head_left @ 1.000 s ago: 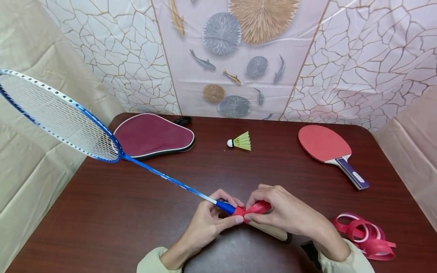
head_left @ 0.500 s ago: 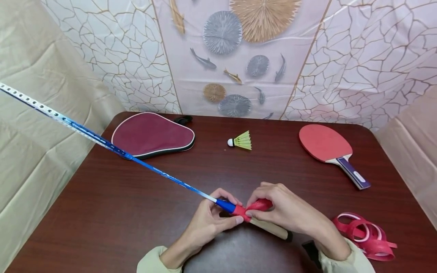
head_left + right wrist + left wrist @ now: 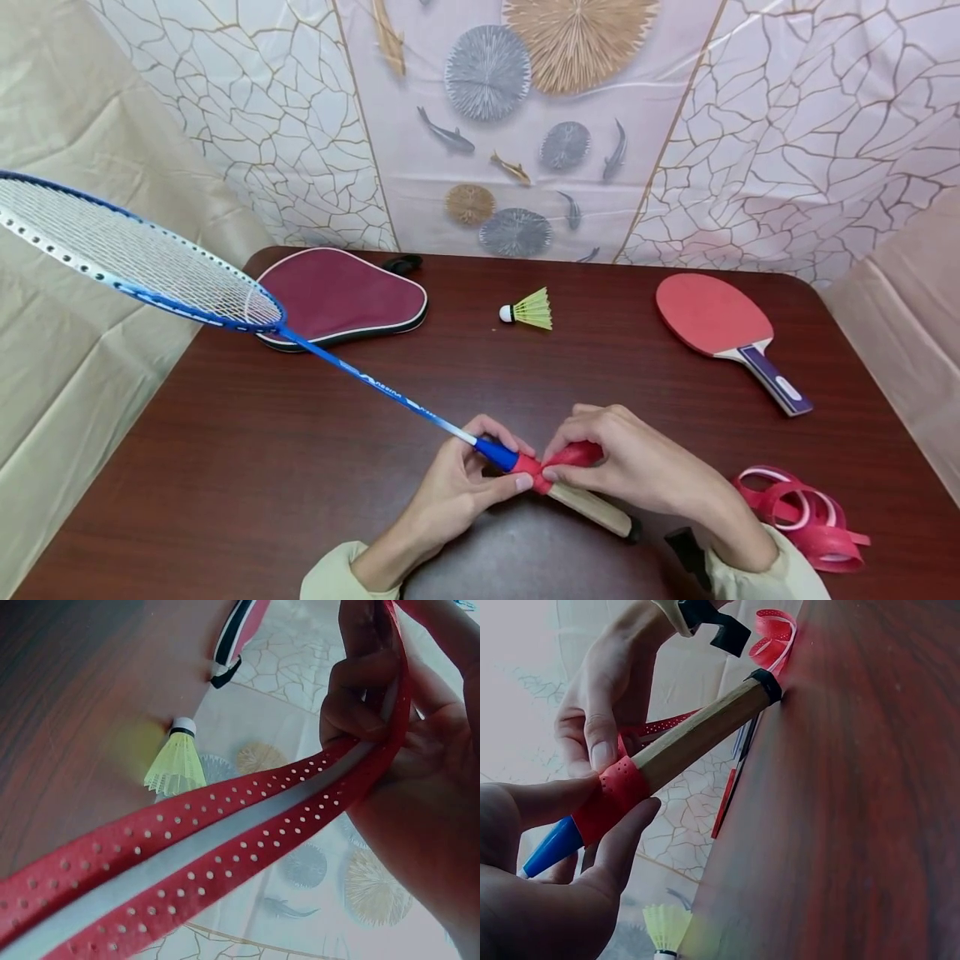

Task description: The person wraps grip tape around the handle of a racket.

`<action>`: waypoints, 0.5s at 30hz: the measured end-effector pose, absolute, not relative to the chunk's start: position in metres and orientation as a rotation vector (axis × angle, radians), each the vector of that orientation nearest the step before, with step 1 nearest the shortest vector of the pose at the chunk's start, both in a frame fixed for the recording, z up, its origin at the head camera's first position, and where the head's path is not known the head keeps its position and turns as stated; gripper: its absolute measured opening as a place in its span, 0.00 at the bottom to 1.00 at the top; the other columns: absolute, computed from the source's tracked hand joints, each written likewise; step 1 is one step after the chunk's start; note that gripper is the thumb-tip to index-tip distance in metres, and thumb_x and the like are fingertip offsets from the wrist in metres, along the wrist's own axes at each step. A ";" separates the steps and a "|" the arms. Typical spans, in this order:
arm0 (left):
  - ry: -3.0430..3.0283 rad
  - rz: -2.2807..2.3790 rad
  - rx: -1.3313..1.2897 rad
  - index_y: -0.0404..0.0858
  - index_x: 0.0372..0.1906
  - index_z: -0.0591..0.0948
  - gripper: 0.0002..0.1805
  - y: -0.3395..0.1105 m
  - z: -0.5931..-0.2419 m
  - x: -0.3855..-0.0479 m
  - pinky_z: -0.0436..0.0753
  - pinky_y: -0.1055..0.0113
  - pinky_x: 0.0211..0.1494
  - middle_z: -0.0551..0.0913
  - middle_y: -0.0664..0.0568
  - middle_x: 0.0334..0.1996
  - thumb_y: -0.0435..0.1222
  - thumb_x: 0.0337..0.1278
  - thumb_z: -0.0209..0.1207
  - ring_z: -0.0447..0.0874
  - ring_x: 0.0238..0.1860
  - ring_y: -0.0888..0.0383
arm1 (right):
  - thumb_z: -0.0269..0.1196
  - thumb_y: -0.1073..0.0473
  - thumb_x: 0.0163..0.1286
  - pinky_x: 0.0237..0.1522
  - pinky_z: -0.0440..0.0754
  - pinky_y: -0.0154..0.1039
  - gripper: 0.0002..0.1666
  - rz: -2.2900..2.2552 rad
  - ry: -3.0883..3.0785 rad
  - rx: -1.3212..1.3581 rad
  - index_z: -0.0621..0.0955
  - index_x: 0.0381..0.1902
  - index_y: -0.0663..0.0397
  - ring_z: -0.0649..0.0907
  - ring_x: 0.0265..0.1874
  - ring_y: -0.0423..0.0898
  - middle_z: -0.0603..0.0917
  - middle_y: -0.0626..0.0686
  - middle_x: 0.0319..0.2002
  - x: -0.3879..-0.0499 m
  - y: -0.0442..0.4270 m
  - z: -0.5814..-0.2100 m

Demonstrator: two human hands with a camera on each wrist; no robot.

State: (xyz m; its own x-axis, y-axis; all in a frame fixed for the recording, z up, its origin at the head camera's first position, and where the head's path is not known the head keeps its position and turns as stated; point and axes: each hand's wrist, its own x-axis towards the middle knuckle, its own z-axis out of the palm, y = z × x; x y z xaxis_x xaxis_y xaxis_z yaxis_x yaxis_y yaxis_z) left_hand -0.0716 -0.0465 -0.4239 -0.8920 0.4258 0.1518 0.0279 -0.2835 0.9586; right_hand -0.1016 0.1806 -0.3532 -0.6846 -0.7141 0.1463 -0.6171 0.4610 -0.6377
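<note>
A blue badminton racket (image 3: 352, 375) slants up to the left in the head view, part of its head cut off by the frame. My left hand (image 3: 453, 496) grips it at the top of the handle, thumb and fingers round the red wrap. Below that wrap the bare wooden handle (image 3: 705, 735) shows, ending in a black butt cap. Between thumb and fingers, my right hand (image 3: 630, 467) pinches a red perforated grip tape (image 3: 225, 840) where it leaves the handle. A pale strip runs along the tape's middle, and its loose coils (image 3: 806, 517) lie on the table by the right forearm.
A maroon paddle case (image 3: 345, 296) lies at the back left of the table (image 3: 225, 467). Behind my hands is a yellow shuttlecock (image 3: 528, 310). A red table tennis paddle (image 3: 712, 317) rests at the back right. Patterned cloth hangs behind the table.
The racket has rolled about its shaft: its head turned edge-on, then showed its strings again from another side. Both hands stay nearly in place, the right shifting slightly right with the tape.
</note>
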 end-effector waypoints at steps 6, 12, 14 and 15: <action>1.602 2.294 0.518 0.30 0.48 0.66 0.21 -0.047 -0.423 -0.069 0.83 0.62 0.50 0.81 0.35 0.50 0.23 0.55 0.65 0.82 0.49 0.43 | 0.75 0.52 0.57 0.22 0.71 0.28 0.08 -1.048 2.574 -1.125 0.85 0.33 0.34 0.73 0.25 0.36 0.78 0.31 0.26 -0.102 0.175 -0.358; 1.538 2.323 0.529 0.30 0.47 0.65 0.24 -0.046 -0.423 -0.069 0.83 0.58 0.49 0.79 0.33 0.50 0.21 0.52 0.66 0.83 0.48 0.42 | 0.75 0.51 0.57 0.22 0.72 0.28 0.08 -1.037 2.573 -1.114 0.85 0.33 0.34 0.74 0.25 0.36 0.78 0.32 0.26 -0.101 0.176 -0.358; 1.541 2.316 0.520 0.31 0.47 0.65 0.23 -0.045 -0.422 -0.069 0.83 0.58 0.49 0.79 0.33 0.50 0.22 0.52 0.66 0.83 0.48 0.42 | 0.74 0.50 0.59 0.22 0.71 0.28 0.07 -1.034 2.567 -1.127 0.85 0.33 0.32 0.74 0.25 0.36 0.78 0.32 0.26 -0.101 0.178 -0.357; 1.545 2.310 0.517 0.31 0.47 0.65 0.23 -0.045 -0.421 -0.069 0.83 0.57 0.49 0.79 0.33 0.50 0.22 0.53 0.66 0.82 0.48 0.42 | 0.73 0.49 0.60 0.22 0.71 0.28 0.06 -1.034 2.563 -1.133 0.85 0.34 0.32 0.74 0.25 0.36 0.78 0.32 0.26 -0.101 0.179 -0.356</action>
